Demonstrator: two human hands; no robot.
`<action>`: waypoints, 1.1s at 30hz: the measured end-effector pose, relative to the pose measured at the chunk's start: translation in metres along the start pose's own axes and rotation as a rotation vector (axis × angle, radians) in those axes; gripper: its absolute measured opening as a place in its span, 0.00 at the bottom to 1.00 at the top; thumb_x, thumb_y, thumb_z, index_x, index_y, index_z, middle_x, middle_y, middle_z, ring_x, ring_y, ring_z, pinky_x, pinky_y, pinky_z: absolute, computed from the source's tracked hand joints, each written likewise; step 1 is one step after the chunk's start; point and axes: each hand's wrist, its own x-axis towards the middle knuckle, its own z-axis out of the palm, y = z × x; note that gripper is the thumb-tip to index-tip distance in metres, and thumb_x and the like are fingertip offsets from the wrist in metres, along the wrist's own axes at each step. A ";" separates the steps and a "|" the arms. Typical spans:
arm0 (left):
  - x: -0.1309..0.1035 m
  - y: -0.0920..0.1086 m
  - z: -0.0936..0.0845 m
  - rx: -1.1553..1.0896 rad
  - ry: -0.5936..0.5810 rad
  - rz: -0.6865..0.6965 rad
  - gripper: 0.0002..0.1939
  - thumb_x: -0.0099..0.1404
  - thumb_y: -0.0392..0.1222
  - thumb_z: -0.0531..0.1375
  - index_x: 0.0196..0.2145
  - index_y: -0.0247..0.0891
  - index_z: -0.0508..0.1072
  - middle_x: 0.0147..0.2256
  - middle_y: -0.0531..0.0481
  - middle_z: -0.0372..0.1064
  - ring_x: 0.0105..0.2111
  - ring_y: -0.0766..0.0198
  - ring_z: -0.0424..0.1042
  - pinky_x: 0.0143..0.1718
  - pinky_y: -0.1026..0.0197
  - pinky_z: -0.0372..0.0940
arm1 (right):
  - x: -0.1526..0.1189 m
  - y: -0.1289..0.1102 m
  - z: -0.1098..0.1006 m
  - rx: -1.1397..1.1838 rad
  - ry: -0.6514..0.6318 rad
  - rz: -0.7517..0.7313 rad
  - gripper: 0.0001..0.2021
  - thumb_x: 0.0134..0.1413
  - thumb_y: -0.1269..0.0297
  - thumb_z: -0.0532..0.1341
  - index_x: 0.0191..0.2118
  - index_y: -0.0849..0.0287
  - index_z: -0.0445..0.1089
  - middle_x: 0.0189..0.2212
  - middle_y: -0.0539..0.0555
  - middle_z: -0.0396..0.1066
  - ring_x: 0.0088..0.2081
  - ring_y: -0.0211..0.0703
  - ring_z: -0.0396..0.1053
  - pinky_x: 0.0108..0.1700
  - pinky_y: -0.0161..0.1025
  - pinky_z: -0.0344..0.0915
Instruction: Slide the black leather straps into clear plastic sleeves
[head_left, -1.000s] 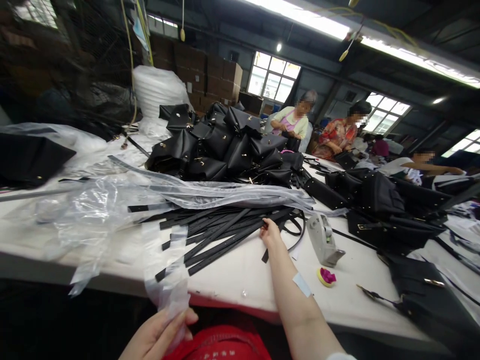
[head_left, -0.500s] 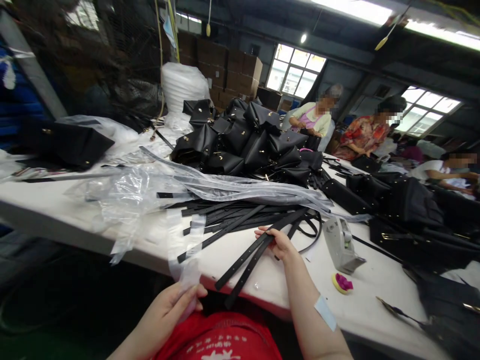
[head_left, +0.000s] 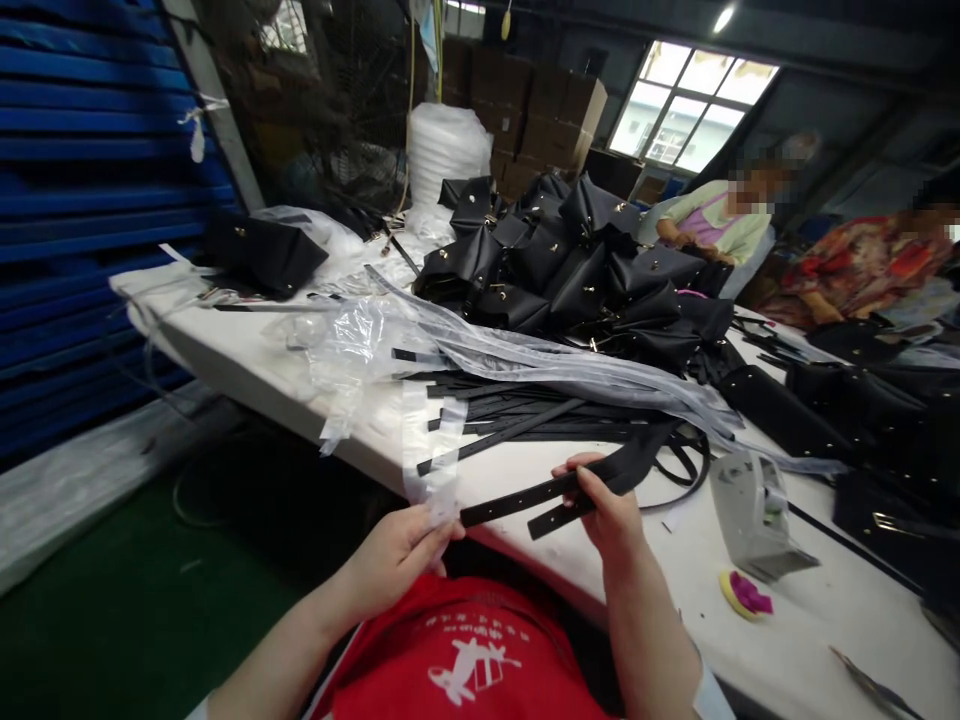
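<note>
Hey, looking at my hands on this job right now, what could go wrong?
One of the black straps might slip from the right hand, since their near ends hang loose. The clear plastic pinched in the left hand looks thin and could tear. The grey tape dispenser to the right might get knocked.

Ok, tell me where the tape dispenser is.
In the head view, the tape dispenser is on the table, right of the right hand, beyond the purple-and-yellow item.
</note>
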 end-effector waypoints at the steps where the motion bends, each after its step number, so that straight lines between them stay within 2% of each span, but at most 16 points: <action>1: -0.001 0.001 0.000 0.011 -0.022 0.005 0.21 0.69 0.53 0.50 0.38 0.35 0.75 0.32 0.49 0.72 0.24 0.67 0.73 0.31 0.67 0.68 | 0.000 -0.005 -0.001 -0.013 0.016 -0.054 0.11 0.48 0.59 0.69 0.35 0.58 0.73 0.29 0.54 0.76 0.21 0.36 0.67 0.24 0.34 0.65; 4: -0.001 0.003 0.003 -0.018 -0.119 -0.005 0.21 0.70 0.53 0.50 0.39 0.35 0.75 0.34 0.49 0.73 0.24 0.69 0.73 0.32 0.67 0.69 | 0.003 -0.013 -0.004 -0.045 0.033 -0.106 0.10 0.49 0.59 0.68 0.35 0.57 0.72 0.29 0.54 0.76 0.23 0.38 0.68 0.24 0.35 0.65; 8: -0.001 0.007 0.005 -0.246 -0.251 -0.085 0.22 0.69 0.54 0.51 0.39 0.33 0.74 0.47 0.42 0.72 0.24 0.69 0.75 0.27 0.68 0.69 | 0.004 -0.015 -0.007 -0.036 0.023 -0.123 0.09 0.50 0.60 0.68 0.36 0.57 0.72 0.30 0.53 0.76 0.23 0.37 0.68 0.26 0.35 0.65; 14: -0.003 0.013 0.000 -0.535 -0.379 -0.176 0.20 0.66 0.55 0.56 0.37 0.32 0.74 0.49 0.39 0.72 0.21 0.71 0.74 0.23 0.70 0.67 | 0.002 -0.017 -0.009 -0.072 -0.026 -0.085 0.10 0.49 0.58 0.68 0.34 0.57 0.72 0.30 0.53 0.75 0.23 0.37 0.68 0.25 0.36 0.65; 20: 0.000 0.015 -0.005 -0.650 -0.402 -0.209 0.20 0.63 0.55 0.60 0.37 0.33 0.77 0.54 0.36 0.69 0.19 0.72 0.72 0.19 0.71 0.66 | 0.003 -0.016 -0.012 -0.069 -0.034 -0.040 0.12 0.49 0.56 0.68 0.35 0.57 0.71 0.28 0.53 0.75 0.22 0.38 0.67 0.24 0.36 0.64; 27: 0.004 0.015 -0.006 -0.676 -0.394 -0.222 0.19 0.63 0.54 0.60 0.36 0.33 0.78 0.50 0.38 0.72 0.19 0.71 0.72 0.17 0.72 0.65 | 0.005 -0.020 -0.022 -0.018 0.056 -0.136 0.10 0.51 0.58 0.67 0.36 0.56 0.71 0.29 0.53 0.75 0.23 0.37 0.68 0.25 0.35 0.65; 33: 0.006 0.013 -0.004 -0.678 -0.400 -0.226 0.18 0.65 0.53 0.59 0.37 0.34 0.78 0.50 0.38 0.72 0.19 0.71 0.73 0.17 0.71 0.64 | 0.003 -0.019 -0.022 -0.001 0.004 -0.087 0.10 0.49 0.58 0.68 0.35 0.57 0.72 0.28 0.53 0.75 0.22 0.37 0.68 0.24 0.34 0.66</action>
